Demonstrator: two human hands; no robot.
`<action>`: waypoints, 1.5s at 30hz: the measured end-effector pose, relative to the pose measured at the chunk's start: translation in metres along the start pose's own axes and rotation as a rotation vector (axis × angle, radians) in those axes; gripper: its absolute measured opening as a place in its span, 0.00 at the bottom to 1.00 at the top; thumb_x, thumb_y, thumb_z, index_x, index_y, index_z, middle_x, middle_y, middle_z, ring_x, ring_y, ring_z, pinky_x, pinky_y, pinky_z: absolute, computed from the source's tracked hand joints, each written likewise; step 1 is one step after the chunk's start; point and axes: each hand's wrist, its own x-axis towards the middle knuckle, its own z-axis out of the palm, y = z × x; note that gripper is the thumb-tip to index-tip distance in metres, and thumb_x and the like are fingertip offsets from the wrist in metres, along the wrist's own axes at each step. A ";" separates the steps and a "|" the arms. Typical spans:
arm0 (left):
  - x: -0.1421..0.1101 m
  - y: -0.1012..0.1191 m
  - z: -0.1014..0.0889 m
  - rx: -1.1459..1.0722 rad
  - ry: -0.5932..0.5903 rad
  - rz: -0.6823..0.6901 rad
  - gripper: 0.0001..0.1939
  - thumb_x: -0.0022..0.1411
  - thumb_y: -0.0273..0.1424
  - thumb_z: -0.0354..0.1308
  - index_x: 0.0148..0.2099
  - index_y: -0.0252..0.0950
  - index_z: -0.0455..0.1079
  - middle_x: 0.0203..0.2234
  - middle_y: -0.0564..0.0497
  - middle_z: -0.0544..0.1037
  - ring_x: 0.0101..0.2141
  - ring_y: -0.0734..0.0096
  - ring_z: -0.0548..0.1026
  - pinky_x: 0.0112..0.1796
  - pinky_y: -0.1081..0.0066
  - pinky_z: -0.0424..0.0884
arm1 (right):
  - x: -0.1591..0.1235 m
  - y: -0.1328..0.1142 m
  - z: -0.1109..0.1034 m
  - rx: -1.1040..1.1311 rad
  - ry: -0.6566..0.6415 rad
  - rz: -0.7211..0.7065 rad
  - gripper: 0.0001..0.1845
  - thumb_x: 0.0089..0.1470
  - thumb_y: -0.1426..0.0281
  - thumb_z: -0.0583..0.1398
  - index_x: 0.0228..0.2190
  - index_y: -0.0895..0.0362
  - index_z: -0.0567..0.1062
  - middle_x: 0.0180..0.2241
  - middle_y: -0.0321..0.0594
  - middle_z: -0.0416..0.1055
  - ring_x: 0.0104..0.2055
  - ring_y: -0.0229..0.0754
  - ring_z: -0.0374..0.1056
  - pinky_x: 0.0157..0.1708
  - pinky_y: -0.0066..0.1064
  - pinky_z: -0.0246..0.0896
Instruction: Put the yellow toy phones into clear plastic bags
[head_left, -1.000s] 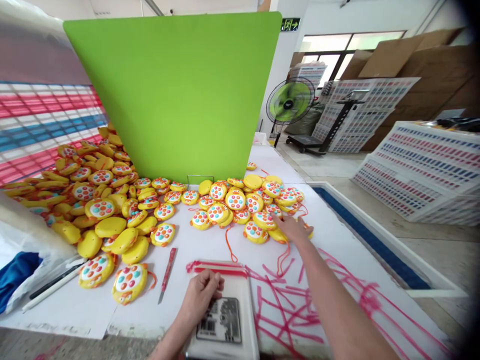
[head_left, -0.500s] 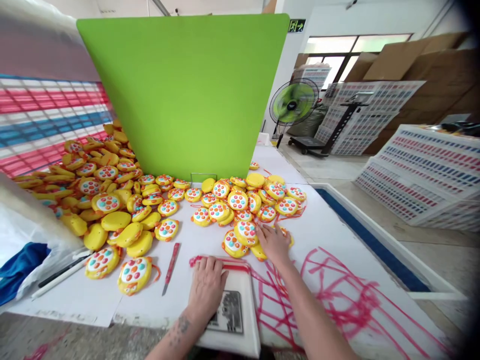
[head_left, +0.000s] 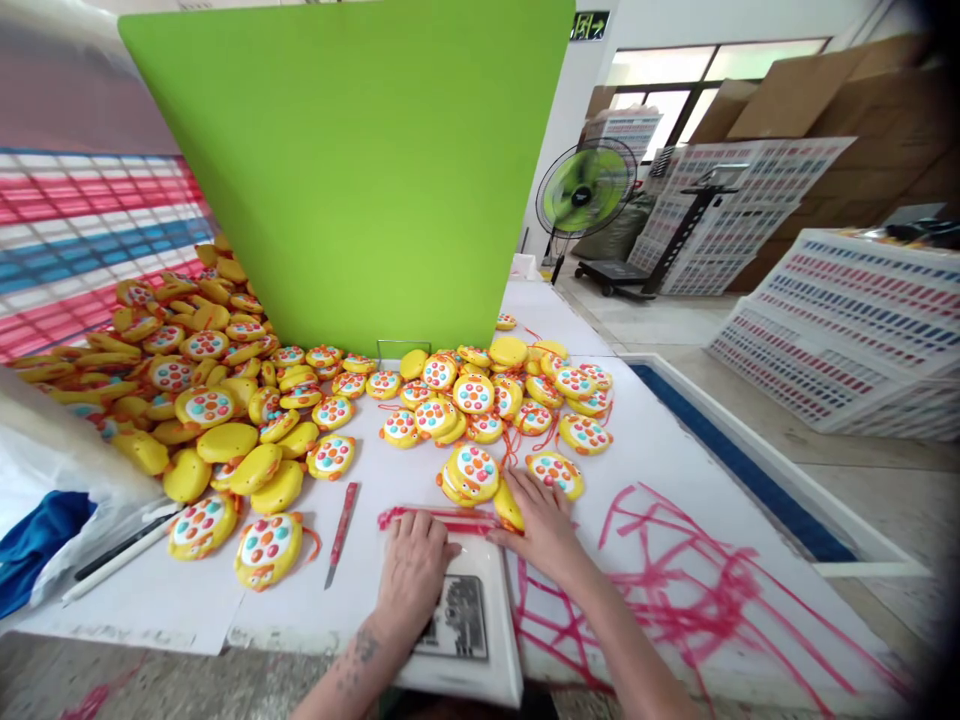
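My left hand (head_left: 416, 565) lies across the top of a flat white packet (head_left: 501, 655) with a dark printed picture. Its fingers curl over a bundle of pink ribbons (head_left: 472, 518) along the packet's upper edge. My right hand (head_left: 544, 522) has its fingers stretched out, touching a yellow animal-shaped toy (head_left: 508, 508) that lies face down, partly hidden by the hand. Left of it is a small stack of these toys, the top one (head_left: 478, 472) showing coloured dots on a white face. Another dotted toy (head_left: 556, 473) is just beyond my right fingers.
A large heap of yellow toys (head_left: 229, 442) fills the left side, with more in the middle. A red-handled craft knife (head_left: 342, 535) lies left of the packet. Loose pink ribbons (head_left: 697, 600) spread at right. A green panel (head_left: 360, 180) stands behind.
My right hand has drawn back slightly toward me. Toys near it have shifted: one now sits stacked on another at left, and some lie farther right. My left hand stays put.
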 end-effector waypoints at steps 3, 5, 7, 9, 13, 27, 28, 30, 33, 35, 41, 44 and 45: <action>-0.002 -0.001 0.000 -0.054 0.026 0.024 0.05 0.63 0.29 0.54 0.33 0.36 0.65 0.31 0.50 0.70 0.33 0.62 0.67 0.37 0.61 0.63 | 0.002 0.004 -0.005 0.048 0.016 -0.012 0.36 0.51 0.57 0.58 0.59 0.55 0.60 0.60 0.47 0.59 0.62 0.55 0.54 0.60 0.54 0.41; -0.004 -0.001 -0.002 -0.115 0.034 0.041 0.06 0.64 0.27 0.52 0.32 0.35 0.64 0.30 0.50 0.71 0.32 0.63 0.67 0.36 0.62 0.64 | 0.002 0.007 -0.008 0.125 0.072 -0.017 0.31 0.51 0.62 0.56 0.56 0.56 0.64 0.58 0.48 0.62 0.60 0.54 0.56 0.60 0.52 0.45; -0.005 -0.001 -0.004 -0.172 0.025 0.048 0.07 0.65 0.26 0.51 0.31 0.35 0.63 0.29 0.50 0.72 0.32 0.64 0.68 0.35 0.64 0.64 | 0.002 0.009 -0.013 0.271 0.140 0.045 0.28 0.51 0.64 0.56 0.54 0.56 0.67 0.55 0.48 0.66 0.57 0.53 0.61 0.57 0.49 0.52; -0.004 -0.002 -0.006 -0.222 0.007 0.039 0.07 0.64 0.27 0.52 0.32 0.35 0.63 0.29 0.49 0.72 0.32 0.63 0.69 0.35 0.64 0.65 | 0.002 0.010 -0.019 0.487 0.195 0.216 0.27 0.50 0.63 0.56 0.52 0.57 0.69 0.49 0.46 0.71 0.50 0.51 0.67 0.50 0.44 0.62; -0.003 -0.002 -0.009 -0.293 0.000 0.041 0.02 0.63 0.27 0.53 0.37 0.35 0.66 0.32 0.49 0.74 0.35 0.62 0.70 0.37 0.62 0.66 | 0.004 0.007 -0.026 1.079 0.341 0.576 0.24 0.46 0.60 0.60 0.44 0.57 0.73 0.37 0.41 0.76 0.38 0.47 0.73 0.35 0.35 0.70; -0.008 -0.004 -0.005 -0.332 0.077 0.104 0.06 0.65 0.25 0.49 0.36 0.36 0.67 0.33 0.48 0.73 0.35 0.65 0.69 0.37 0.63 0.69 | 0.026 -0.052 -0.006 1.106 0.079 0.203 0.26 0.51 0.59 0.60 0.51 0.54 0.69 0.54 0.43 0.67 0.55 0.47 0.64 0.54 0.41 0.61; -0.008 -0.004 -0.006 -0.338 0.099 0.113 0.06 0.65 0.25 0.49 0.37 0.36 0.67 0.34 0.48 0.73 0.36 0.65 0.69 0.38 0.62 0.70 | 0.027 -0.055 -0.007 1.079 0.070 0.196 0.24 0.51 0.59 0.60 0.49 0.54 0.70 0.52 0.43 0.68 0.53 0.46 0.65 0.54 0.41 0.61; -0.007 -0.004 -0.009 -0.338 0.158 0.122 0.05 0.65 0.25 0.49 0.38 0.36 0.67 0.38 0.47 0.73 0.40 0.63 0.70 0.42 0.60 0.70 | 0.025 -0.061 -0.010 1.028 -0.022 0.167 0.20 0.51 0.61 0.59 0.45 0.55 0.73 0.47 0.42 0.72 0.49 0.46 0.68 0.51 0.40 0.63; -0.007 -0.003 -0.011 -0.336 0.219 0.116 0.04 0.65 0.25 0.50 0.39 0.36 0.66 0.46 0.44 0.72 0.47 0.60 0.68 0.47 0.55 0.68 | 0.022 -0.066 -0.018 0.978 -0.267 0.028 0.16 0.54 0.63 0.57 0.43 0.54 0.75 0.41 0.41 0.75 0.44 0.45 0.70 0.46 0.39 0.65; -0.006 -0.002 -0.011 -0.358 0.212 0.119 0.04 0.64 0.25 0.51 0.39 0.36 0.66 0.49 0.44 0.70 0.50 0.60 0.67 0.49 0.54 0.67 | 0.021 -0.067 -0.024 0.914 -0.322 -0.088 0.15 0.56 0.62 0.55 0.42 0.53 0.77 0.41 0.41 0.75 0.44 0.45 0.70 0.47 0.38 0.64; -0.004 -0.004 -0.011 -0.478 0.122 0.017 0.04 0.65 0.26 0.49 0.39 0.37 0.65 0.49 0.44 0.70 0.50 0.60 0.68 0.49 0.54 0.69 | 0.015 -0.044 -0.037 0.693 0.005 0.088 0.20 0.57 0.55 0.54 0.27 0.56 0.75 0.26 0.38 0.72 0.30 0.40 0.66 0.32 0.29 0.62; -0.003 -0.005 -0.013 -0.526 0.094 -0.018 0.04 0.65 0.27 0.49 0.37 0.37 0.65 0.49 0.43 0.70 0.50 0.60 0.69 0.48 0.53 0.69 | 0.005 -0.033 -0.042 0.604 -0.147 0.117 0.26 0.56 0.52 0.53 0.16 0.56 0.69 0.15 0.33 0.63 0.20 0.36 0.58 0.21 0.27 0.53; -0.003 -0.005 -0.013 -0.533 0.092 -0.025 0.05 0.66 0.28 0.49 0.37 0.37 0.65 0.49 0.43 0.70 0.50 0.60 0.69 0.49 0.54 0.69 | 0.001 -0.033 -0.043 0.583 -0.206 0.106 0.27 0.57 0.52 0.53 0.15 0.56 0.68 0.14 0.33 0.62 0.19 0.36 0.58 0.21 0.27 0.52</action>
